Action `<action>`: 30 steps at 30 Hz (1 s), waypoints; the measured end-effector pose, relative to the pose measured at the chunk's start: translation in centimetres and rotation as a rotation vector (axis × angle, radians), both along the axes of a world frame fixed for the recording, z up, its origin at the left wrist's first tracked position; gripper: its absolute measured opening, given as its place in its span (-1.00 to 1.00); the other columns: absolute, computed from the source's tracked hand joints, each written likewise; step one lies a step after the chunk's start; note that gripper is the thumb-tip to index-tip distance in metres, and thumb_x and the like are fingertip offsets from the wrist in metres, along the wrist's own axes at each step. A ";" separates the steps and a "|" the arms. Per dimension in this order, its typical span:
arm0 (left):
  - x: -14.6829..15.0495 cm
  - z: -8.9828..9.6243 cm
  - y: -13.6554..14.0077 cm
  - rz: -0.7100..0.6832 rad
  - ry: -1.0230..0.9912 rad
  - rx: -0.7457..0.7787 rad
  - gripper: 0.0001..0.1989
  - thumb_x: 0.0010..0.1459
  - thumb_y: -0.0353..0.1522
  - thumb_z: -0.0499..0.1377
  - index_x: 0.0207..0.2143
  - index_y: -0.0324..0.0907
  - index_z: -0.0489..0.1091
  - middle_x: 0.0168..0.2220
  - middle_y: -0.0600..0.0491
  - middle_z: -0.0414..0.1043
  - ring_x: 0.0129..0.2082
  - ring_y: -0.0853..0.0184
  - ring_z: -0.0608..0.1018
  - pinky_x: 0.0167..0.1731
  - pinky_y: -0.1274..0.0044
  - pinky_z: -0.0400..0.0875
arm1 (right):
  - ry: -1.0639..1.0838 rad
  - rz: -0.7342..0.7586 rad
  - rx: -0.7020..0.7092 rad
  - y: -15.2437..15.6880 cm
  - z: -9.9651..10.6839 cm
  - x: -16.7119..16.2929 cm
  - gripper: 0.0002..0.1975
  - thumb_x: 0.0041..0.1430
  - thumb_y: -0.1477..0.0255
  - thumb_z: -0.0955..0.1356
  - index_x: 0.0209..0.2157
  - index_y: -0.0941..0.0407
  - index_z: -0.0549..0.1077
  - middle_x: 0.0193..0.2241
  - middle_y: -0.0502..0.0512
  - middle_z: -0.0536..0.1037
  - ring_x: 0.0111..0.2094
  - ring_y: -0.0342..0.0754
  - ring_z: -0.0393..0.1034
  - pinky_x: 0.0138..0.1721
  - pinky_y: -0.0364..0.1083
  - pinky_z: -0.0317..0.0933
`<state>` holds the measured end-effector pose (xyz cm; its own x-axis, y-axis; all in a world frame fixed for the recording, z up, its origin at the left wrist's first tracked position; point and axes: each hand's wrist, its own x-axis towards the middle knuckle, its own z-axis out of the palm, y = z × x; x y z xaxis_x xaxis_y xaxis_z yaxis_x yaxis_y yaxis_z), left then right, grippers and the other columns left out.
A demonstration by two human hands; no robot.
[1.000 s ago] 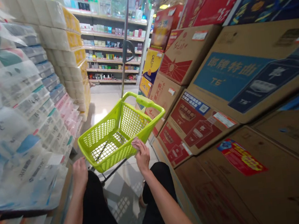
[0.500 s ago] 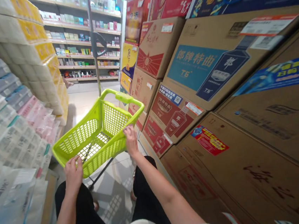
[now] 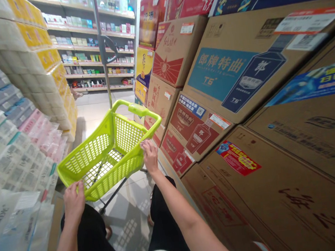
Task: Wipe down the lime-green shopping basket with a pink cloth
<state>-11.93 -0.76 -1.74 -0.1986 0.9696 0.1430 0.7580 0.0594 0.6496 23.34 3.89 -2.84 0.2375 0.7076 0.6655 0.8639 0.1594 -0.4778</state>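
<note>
A lime-green shopping cart [image 3: 117, 174] with a perforated plastic basket stands before me, turned at an angle. No goods show in its basket. My left hand [image 3: 74, 199] is closed over the rim at the near left corner, its fingertips bent over the edge. Further along the same near side, my right hand [image 3: 150, 155] has its fingers curled against the rim below the cart's handle [image 3: 142, 109]. The handle itself is untouched.
Large cardboard cartons [image 3: 239, 71] are stacked along the right. Yellow-and-white tissue packs [image 3: 45, 62] and plastic-wrapped packs [image 3: 16, 152] line the left. Behind the cart rises a metal pole [image 3: 99, 37], with product shelves [image 3: 89, 50] beyond. Tiled floor [image 3: 132, 192] shows below.
My left hand has shifted left and slightly down along the rim to the corner. My right hand has moved a little to the right. The cart looks nearly still.
</note>
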 end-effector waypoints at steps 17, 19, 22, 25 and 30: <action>0.7 1.2 -1.2 0.031 -0.083 -0.051 -0.55 0.22 -0.14 -0.17 -0.16 -0.11 0.44 -0.04 -0.07 0.46 0.08 0.15 0.39 0.13 0.27 0.27 | -0.009 0.153 0.023 -0.6 -0.2 -2.5 -0.68 0.23 0.59 0.18 -0.10 0.13 0.48 0.11 0.28 0.37 0.23 0.06 0.10 0.13 0.09 0.11; 0.8 1.5 -1.4 0.032 -0.090 -0.070 -0.55 0.22 -0.13 -0.16 -0.16 -0.11 0.44 -0.04 -0.07 0.46 0.08 0.15 0.40 0.14 0.28 0.26 | -0.026 0.213 0.001 -0.9 -0.3 -2.8 -0.70 0.21 0.58 0.21 -0.11 0.10 0.48 0.09 0.25 0.38 0.21 0.05 0.14 0.11 0.08 0.12; 1.0 1.8 -1.6 0.032 -0.099 -0.090 -0.52 0.22 -0.12 -0.18 -0.14 -0.12 0.43 -0.01 -0.09 0.44 0.10 0.17 0.39 0.17 0.29 0.22 | 0.018 0.139 0.045 -0.9 0.4 -2.1 -0.68 0.24 0.57 0.18 -0.09 0.11 0.47 0.10 0.26 0.37 0.21 0.06 0.13 0.13 0.10 0.09; 1.3 2.0 -1.6 0.035 -0.109 -0.091 -0.49 0.23 -0.12 -0.21 -0.11 -0.13 0.42 0.01 -0.09 0.43 0.11 0.17 0.38 0.17 0.29 0.22 | 0.095 0.010 0.102 -0.8 0.9 -2.0 -0.68 0.29 0.55 0.15 -0.10 0.12 0.48 0.09 0.28 0.37 0.20 0.07 0.14 0.15 0.13 0.06; 1.9 1.8 -1.6 0.018 -0.151 -0.068 -0.49 0.24 -0.12 -0.23 -0.12 -0.13 0.42 0.02 -0.09 0.43 0.12 0.18 0.37 0.20 0.29 0.18 | -0.084 0.427 0.023 -2.6 0.0 -4.5 -0.72 0.29 0.55 0.21 -0.14 0.06 0.50 0.03 0.18 0.43 0.11 -0.01 0.26 0.06 -0.01 0.16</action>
